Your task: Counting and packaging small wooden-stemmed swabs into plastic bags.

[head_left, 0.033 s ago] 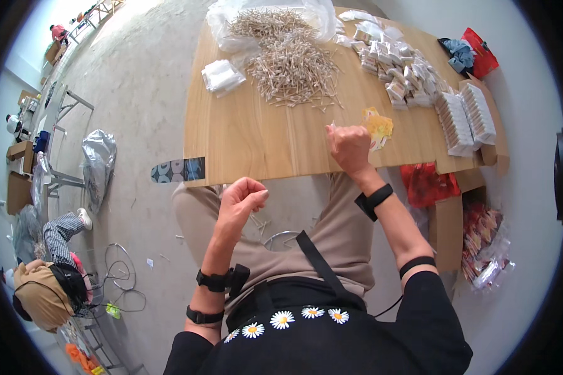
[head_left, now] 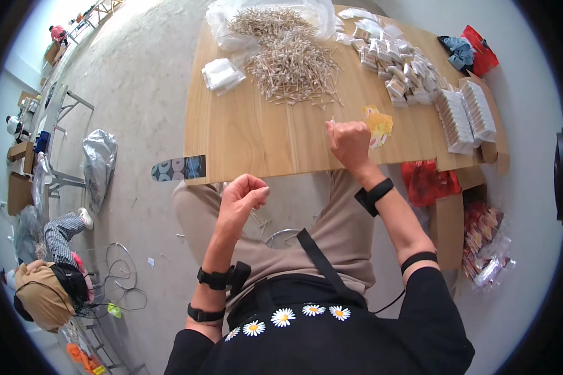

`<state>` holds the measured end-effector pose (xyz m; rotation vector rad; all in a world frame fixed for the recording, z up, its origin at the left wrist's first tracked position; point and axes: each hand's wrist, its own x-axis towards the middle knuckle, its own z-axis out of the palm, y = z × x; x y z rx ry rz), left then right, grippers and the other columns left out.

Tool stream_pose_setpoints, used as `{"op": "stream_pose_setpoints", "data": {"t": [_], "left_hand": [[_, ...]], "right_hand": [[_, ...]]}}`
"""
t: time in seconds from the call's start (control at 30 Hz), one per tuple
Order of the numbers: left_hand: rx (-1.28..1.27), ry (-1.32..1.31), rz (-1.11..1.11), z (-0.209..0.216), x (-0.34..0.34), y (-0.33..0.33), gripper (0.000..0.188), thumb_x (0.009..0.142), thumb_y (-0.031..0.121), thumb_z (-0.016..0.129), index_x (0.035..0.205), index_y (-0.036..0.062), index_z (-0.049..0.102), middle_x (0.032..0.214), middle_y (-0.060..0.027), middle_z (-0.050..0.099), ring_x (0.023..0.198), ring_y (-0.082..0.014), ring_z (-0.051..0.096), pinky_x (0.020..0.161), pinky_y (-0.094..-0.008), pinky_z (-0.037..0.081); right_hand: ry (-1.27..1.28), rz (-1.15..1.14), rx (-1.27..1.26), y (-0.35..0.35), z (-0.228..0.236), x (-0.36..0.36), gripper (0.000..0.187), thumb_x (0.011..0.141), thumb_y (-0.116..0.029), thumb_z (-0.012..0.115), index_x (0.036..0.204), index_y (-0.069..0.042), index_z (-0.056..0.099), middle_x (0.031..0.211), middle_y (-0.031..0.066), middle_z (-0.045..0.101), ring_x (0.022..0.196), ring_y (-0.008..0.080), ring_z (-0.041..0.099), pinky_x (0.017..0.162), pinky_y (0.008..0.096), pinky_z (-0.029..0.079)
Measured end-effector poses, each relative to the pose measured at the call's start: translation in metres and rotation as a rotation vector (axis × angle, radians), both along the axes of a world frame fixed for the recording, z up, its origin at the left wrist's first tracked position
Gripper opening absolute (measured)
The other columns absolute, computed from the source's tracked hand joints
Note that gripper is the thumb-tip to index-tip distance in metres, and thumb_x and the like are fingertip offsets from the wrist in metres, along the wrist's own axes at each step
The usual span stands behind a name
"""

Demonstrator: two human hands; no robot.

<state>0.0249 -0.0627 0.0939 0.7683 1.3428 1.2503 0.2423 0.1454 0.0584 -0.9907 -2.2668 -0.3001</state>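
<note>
My left hand [head_left: 241, 199] is curled closed above my lap, just off the table's front edge. Any object inside its fingers is hidden. My right hand [head_left: 350, 145] makes a fist over the front of the wooden table [head_left: 256, 137], thumb and forefinger pinched. A tiny pale tip shows at that pinch, too small to name. Right beside this hand lie several yellow printed cards [head_left: 378, 126]. Farther off is a large heap of loose cotton swabs [head_left: 294, 72], spilling from a clear plastic bag [head_left: 219, 25].
White packets [head_left: 223, 75] lie at the table's left. Many small filled packs [head_left: 394, 69] are piled at the right, beside stacked white packs [head_left: 453, 122] in a cardboard box [head_left: 495, 125]. A patterned strip [head_left: 180, 169] overhangs the left corner. Another person [head_left: 47, 287] works at far left.
</note>
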Motion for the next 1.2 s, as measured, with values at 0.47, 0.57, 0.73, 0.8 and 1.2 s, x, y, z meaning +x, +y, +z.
{"op": "stream_pose_setpoints", "data": {"t": [0.47, 0.57, 0.73, 0.8, 1.2], "left_hand": [[0.139, -0.063, 0.037, 0.021, 0.014, 0.006, 0.022, 0.089, 0.009, 0.069, 0.109, 0.0001, 0.062, 0.083, 0.0007, 0.063, 0.075, -0.0062, 0.057, 0.067, -0.0206, 0.045], [0.218, -0.080, -0.047, 0.040, 0.025, 0.017, 0.034, 0.090, 0.007, 0.067, 0.122, -0.0019, 0.058, 0.085, -0.0008, 0.063, 0.077, -0.0068, 0.058, 0.069, -0.0210, 0.045], [0.279, -0.128, -0.114, 0.058, 0.042, 0.033, 0.042, 0.092, 0.008, 0.066, 0.130, -0.0032, 0.053, 0.086, -0.0026, 0.063, 0.078, -0.0077, 0.058, 0.070, -0.0218, 0.046], [0.293, -0.134, -0.115, 0.062, 0.046, 0.037, 0.043, 0.093, 0.009, 0.066, 0.131, -0.0035, 0.052, 0.086, -0.0031, 0.063, 0.078, -0.0079, 0.058, 0.071, -0.0220, 0.046], [0.287, -0.233, -0.068, 0.061, 0.065, 0.060, 0.021, 0.098, 0.013, 0.060, 0.112, -0.0029, 0.062, 0.087, -0.0030, 0.065, 0.079, -0.0078, 0.060, 0.073, -0.0222, 0.048]], "right_hand": [[1.597, 0.077, -1.709, -0.036, 0.023, 0.023, 0.034, 0.100, -0.037, 0.051, 0.074, -0.018, 0.059, 0.046, -0.0019, 0.038, 0.042, 0.0133, 0.035, 0.046, 0.0329, 0.032], [1.780, 0.733, -2.095, -0.063, 0.020, 0.015, 0.037, 0.102, -0.038, 0.046, 0.075, -0.015, 0.056, 0.045, -0.0028, 0.028, 0.044, 0.0120, 0.026, 0.049, 0.0304, 0.026], [1.835, 0.721, -2.251, -0.086, 0.051, -0.004, 0.051, 0.106, -0.037, 0.035, 0.062, -0.013, 0.041, 0.045, -0.0004, 0.023, 0.045, 0.0133, 0.021, 0.050, 0.0311, 0.024], [1.800, 0.771, -2.251, -0.086, 0.047, -0.005, 0.045, 0.106, -0.038, 0.036, 0.071, -0.012, 0.048, 0.045, -0.0018, 0.023, 0.044, 0.0126, 0.021, 0.051, 0.0302, 0.024], [1.723, 0.732, -2.307, -0.087, 0.040, -0.005, 0.046, 0.106, -0.044, 0.034, 0.077, -0.012, 0.051, 0.045, -0.0037, 0.019, 0.043, 0.0119, 0.020, 0.047, 0.0285, 0.024]]}}
